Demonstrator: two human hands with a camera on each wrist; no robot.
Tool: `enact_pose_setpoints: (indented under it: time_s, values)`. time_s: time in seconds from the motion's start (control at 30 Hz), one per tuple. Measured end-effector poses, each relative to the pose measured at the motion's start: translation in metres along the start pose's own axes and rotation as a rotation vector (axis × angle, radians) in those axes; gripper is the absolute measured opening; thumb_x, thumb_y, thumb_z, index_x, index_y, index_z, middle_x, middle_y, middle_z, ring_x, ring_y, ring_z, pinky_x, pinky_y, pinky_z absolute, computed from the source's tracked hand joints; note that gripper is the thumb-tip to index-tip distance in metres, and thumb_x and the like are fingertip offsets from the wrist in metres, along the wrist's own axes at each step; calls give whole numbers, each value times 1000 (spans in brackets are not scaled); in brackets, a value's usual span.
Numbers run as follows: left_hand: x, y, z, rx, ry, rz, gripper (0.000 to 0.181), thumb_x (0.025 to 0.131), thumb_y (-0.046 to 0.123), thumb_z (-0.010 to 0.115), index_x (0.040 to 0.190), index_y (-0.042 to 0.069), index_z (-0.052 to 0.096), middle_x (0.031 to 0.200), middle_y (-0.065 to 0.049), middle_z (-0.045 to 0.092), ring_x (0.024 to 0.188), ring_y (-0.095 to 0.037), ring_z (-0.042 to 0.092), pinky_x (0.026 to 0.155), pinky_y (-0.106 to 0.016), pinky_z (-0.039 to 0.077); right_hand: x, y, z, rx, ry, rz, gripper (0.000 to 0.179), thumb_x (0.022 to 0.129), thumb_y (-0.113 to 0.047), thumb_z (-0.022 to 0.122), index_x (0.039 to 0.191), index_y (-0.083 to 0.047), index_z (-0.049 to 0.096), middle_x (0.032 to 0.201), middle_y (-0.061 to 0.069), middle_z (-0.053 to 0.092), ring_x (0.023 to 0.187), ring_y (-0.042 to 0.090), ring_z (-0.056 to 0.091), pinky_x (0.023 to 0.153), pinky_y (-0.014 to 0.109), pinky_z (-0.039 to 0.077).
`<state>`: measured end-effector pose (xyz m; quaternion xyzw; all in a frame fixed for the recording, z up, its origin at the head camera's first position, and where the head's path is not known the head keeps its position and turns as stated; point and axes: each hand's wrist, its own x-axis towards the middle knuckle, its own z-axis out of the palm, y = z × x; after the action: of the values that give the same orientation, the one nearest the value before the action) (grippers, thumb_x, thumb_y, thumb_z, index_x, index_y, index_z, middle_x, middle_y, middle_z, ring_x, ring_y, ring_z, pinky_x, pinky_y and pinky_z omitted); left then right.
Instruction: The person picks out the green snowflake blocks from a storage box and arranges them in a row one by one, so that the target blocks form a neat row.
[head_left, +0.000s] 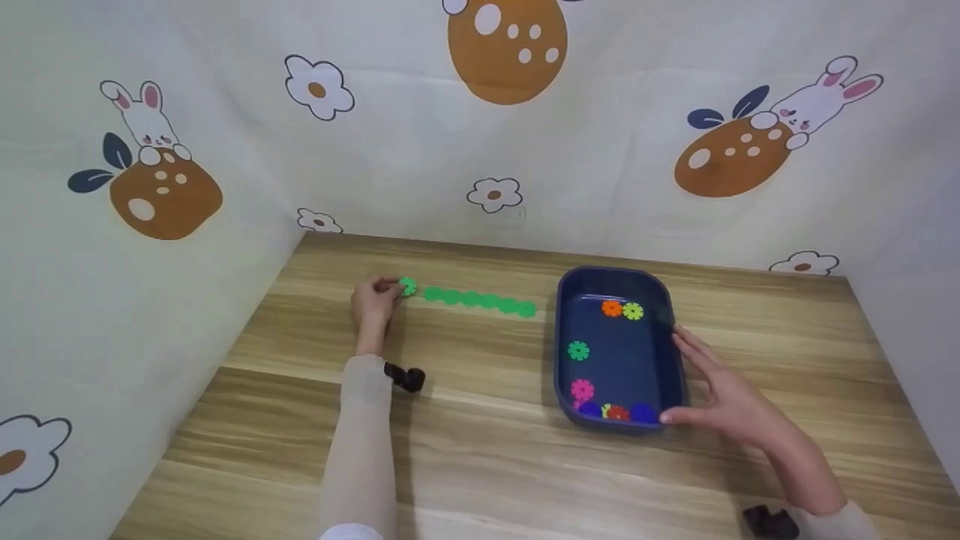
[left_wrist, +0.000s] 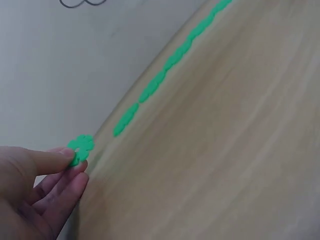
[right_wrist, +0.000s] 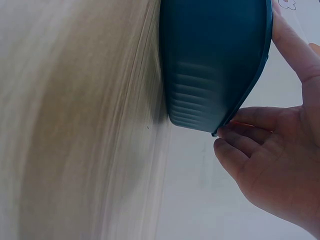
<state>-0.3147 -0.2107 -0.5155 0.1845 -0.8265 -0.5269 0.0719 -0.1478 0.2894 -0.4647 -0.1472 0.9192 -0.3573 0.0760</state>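
Note:
My left hand (head_left: 371, 307) pinches a green notched plastic disc (head_left: 407, 286) between thumb and fingertips, at the left end of a row of green discs (head_left: 480, 300). In the left wrist view the held disc (left_wrist: 81, 149) is raised, apart from the row (left_wrist: 175, 57). Over on the right side, my right hand (head_left: 739, 405) rests its spread, fairly straight fingers and thumb on the rim of a dark blue bin (head_left: 558, 360). From the right wrist, fingertips of the right hand (right_wrist: 275, 150) touch a rim corner of the bin (right_wrist: 215, 55).
Inside the bin lie an orange disc (head_left: 612, 308), a yellow-green disc (head_left: 633, 310), a green disc (head_left: 578, 350), a pink disc (head_left: 582, 389) and several more at the near end. A patterned cloth (head_left: 405, 150) borders the wooden table (head_left: 480, 465) at the back and sides.

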Motion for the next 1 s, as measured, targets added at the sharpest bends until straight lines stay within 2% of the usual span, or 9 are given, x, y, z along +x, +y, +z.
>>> enact_pose_setpoints:
  time_s: [0.13,0.3,0.43,0.63,0.77,1.0]
  values:
    - [0,2,1,104,-5,5,22,95,15,66,113,5,72,112,-15,72,87,-19,66,63,-18,49,-3,0,-1,-5,18,-26,110,72,-41,87,156,-2,27,165,21,17,146,54,21,108,74,26]
    - [-2,10,4,201,-24,-40,21,96,18,64,113,12,72,112,-7,71,86,-18,63,65,-26,50,-4,0,-1,-4,28,-48,109,73,-39,87,155,-1,27,165,22,18,146,54,22,109,74,26]
    - [-3,17,7,220,-38,-57,21,96,16,63,114,11,72,111,-7,70,91,-20,62,71,-30,50,-4,0,-2,-5,24,-37,110,73,-39,87,155,0,26,165,22,17,146,54,22,109,74,26]
    - [-2,17,12,271,-25,11,16,94,11,64,107,8,73,107,-8,72,92,-21,64,76,-32,51,-5,-1,-3,0,17,-19,110,74,-39,87,156,-1,25,165,21,16,146,54,21,109,74,25]
    - [-1,12,10,284,-19,25,15,95,15,66,106,10,74,107,-8,73,91,-20,64,77,-32,51,-3,0,-2,-3,-6,14,111,74,-44,85,157,-4,24,167,18,14,147,53,19,110,73,25]
    - [-5,8,4,233,-54,18,16,97,15,64,107,10,75,110,-8,72,95,-20,62,78,-30,51,-1,-1,-1,-18,-8,8,111,74,-44,86,157,-3,25,166,20,15,147,53,20,110,73,26]
